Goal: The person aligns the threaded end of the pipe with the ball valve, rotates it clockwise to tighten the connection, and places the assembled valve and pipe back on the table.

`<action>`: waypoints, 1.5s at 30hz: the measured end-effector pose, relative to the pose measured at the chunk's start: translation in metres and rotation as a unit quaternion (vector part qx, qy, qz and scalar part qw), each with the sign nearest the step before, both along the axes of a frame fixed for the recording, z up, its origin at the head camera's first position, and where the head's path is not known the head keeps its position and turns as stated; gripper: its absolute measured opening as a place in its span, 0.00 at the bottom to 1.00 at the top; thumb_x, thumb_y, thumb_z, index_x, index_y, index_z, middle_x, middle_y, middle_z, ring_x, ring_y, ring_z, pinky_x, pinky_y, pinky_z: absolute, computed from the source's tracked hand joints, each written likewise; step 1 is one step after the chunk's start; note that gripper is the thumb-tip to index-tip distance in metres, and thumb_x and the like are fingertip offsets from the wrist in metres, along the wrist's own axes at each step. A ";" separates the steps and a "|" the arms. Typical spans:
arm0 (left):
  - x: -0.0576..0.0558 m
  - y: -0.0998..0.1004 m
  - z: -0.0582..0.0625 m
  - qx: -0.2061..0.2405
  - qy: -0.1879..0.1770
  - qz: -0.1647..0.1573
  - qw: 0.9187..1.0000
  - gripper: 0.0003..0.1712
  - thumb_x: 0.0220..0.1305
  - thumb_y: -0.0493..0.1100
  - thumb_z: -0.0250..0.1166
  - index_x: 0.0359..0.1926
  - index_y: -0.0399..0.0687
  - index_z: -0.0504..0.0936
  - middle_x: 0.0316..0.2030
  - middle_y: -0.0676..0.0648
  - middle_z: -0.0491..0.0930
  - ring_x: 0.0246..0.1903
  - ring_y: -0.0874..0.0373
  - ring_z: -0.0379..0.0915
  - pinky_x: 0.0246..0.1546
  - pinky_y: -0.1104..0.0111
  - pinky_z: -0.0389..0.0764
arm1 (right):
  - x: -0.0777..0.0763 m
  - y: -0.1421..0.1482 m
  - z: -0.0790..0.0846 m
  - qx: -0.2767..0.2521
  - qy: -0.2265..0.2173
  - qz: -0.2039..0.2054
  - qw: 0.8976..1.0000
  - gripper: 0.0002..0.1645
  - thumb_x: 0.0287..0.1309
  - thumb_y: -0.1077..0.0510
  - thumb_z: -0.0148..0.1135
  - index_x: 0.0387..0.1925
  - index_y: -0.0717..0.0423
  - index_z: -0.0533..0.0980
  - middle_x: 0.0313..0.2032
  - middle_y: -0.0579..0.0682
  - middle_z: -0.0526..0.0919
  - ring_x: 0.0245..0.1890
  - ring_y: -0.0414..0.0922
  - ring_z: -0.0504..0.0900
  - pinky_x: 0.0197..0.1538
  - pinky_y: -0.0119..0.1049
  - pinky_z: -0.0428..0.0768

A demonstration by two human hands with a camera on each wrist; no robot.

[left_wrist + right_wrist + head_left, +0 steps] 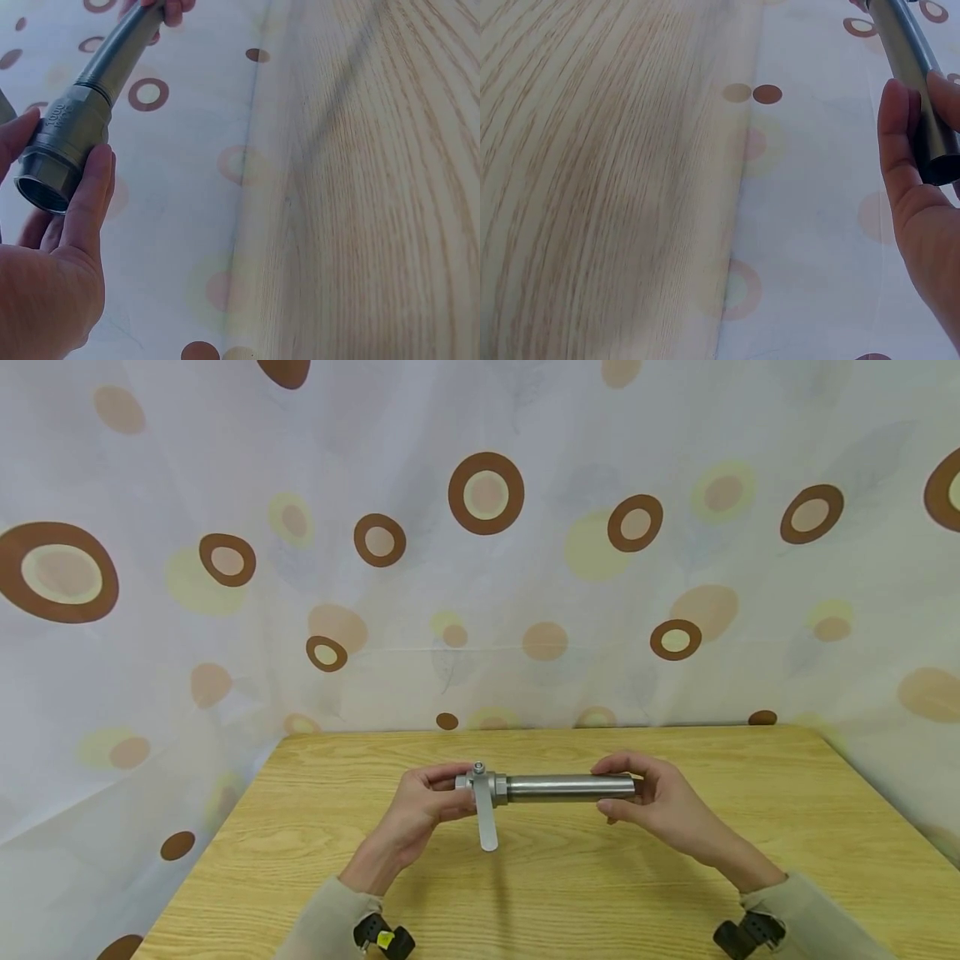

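A metal ball valve [492,787] with a flat lever handle [486,827] is joined to a straight steel pipe [572,787]. My left hand [423,802] grips the valve's body, thumb and fingers on opposite sides. At the pipe's far right end, my right hand [654,795] holds it between thumb and fingers. Pipe and valve lie level in the head view, raised above the table, with a shadow below. Raised lettering and the open hexagonal end of the valve [64,135] show in the left wrist view. The pipe's open end [939,169] shows in the right wrist view.
Under the hands is a wood-grain table [315,860]. A white curtain [420,685] patterned with brown, peach and yellow circles hangs behind it and along its sides. Black straps with small cameras sit at both wrists, over beige sleeves [330,922].
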State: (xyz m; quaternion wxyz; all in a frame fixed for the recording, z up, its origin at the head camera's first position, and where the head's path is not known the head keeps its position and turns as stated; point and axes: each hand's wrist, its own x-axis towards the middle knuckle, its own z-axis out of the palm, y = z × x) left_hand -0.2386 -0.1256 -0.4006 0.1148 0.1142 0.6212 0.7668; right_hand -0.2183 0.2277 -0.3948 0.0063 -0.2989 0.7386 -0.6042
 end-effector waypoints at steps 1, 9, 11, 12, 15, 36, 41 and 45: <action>0.000 0.000 0.000 0.000 0.000 0.000 1.000 0.27 0.62 0.26 0.70 0.63 0.26 0.80 0.52 0.36 0.86 0.47 0.51 0.87 0.54 0.53 0.87 | 0.000 0.000 0.001 0.001 -0.004 -0.003 1.000 0.21 0.68 0.70 0.67 0.60 0.69 0.76 0.48 0.59 0.83 0.35 0.51 0.88 0.38 0.42 0.90; 0.000 0.000 0.003 -0.003 0.002 0.001 1.000 0.26 0.62 0.26 0.70 0.62 0.25 0.80 0.52 0.37 0.86 0.46 0.52 0.87 0.53 0.54 0.87 | -0.001 -0.002 0.005 0.049 -0.025 -0.049 0.997 0.18 0.74 0.61 0.64 0.59 0.67 0.80 0.34 0.60 0.83 0.28 0.49 0.81 0.31 0.42 0.85; 0.000 0.000 0.002 -0.002 0.001 0.001 1.000 0.26 0.62 0.26 0.70 0.62 0.25 0.80 0.52 0.37 0.86 0.46 0.51 0.87 0.52 0.54 0.87 | -0.001 -0.002 0.005 0.051 -0.028 -0.050 0.997 0.19 0.74 0.61 0.65 0.60 0.66 0.80 0.36 0.61 0.83 0.26 0.48 0.80 0.30 0.42 0.84; 0.000 0.000 0.002 -0.002 0.000 0.000 1.000 0.26 0.62 0.26 0.70 0.62 0.25 0.80 0.52 0.37 0.86 0.46 0.51 0.87 0.52 0.54 0.87 | -0.001 -0.002 0.004 0.049 -0.027 -0.047 0.997 0.19 0.73 0.61 0.65 0.61 0.66 0.79 0.39 0.61 0.83 0.27 0.47 0.80 0.30 0.42 0.84; -0.001 0.000 0.002 -0.003 0.002 -0.002 1.000 0.27 0.62 0.26 0.70 0.62 0.25 0.80 0.52 0.36 0.86 0.47 0.51 0.87 0.53 0.54 0.87 | -0.001 0.000 0.002 0.030 -0.013 -0.027 0.999 0.22 0.70 0.66 0.67 0.63 0.65 0.76 0.49 0.60 0.82 0.30 0.46 0.82 0.29 0.42 0.84; -0.001 0.001 0.002 0.002 0.001 -0.002 1.000 0.27 0.62 0.26 0.70 0.62 0.25 0.80 0.53 0.36 0.86 0.47 0.51 0.87 0.54 0.52 0.86 | -0.002 -0.001 0.002 0.039 -0.010 -0.035 0.999 0.19 0.74 0.63 0.64 0.61 0.64 0.77 0.37 0.58 0.82 0.23 0.47 0.74 0.24 0.44 0.76; -0.001 0.001 0.001 0.000 0.003 -0.004 1.000 0.26 0.61 0.26 0.70 0.62 0.26 0.81 0.52 0.37 0.87 0.47 0.51 0.87 0.55 0.51 0.86 | -0.003 0.001 0.000 0.010 -0.002 -0.004 1.000 0.24 0.67 0.70 0.68 0.62 0.66 0.72 0.50 0.64 0.80 0.22 0.47 0.74 0.21 0.46 0.74; -0.002 0.001 0.000 -0.002 0.003 -0.004 1.000 0.26 0.61 0.26 0.70 0.62 0.26 0.81 0.52 0.37 0.87 0.47 0.51 0.87 0.56 0.49 0.85 | -0.003 0.002 -0.001 -0.002 0.002 0.018 1.000 0.20 0.68 0.71 0.66 0.59 0.68 0.72 0.43 0.64 0.82 0.23 0.48 0.77 0.22 0.44 0.79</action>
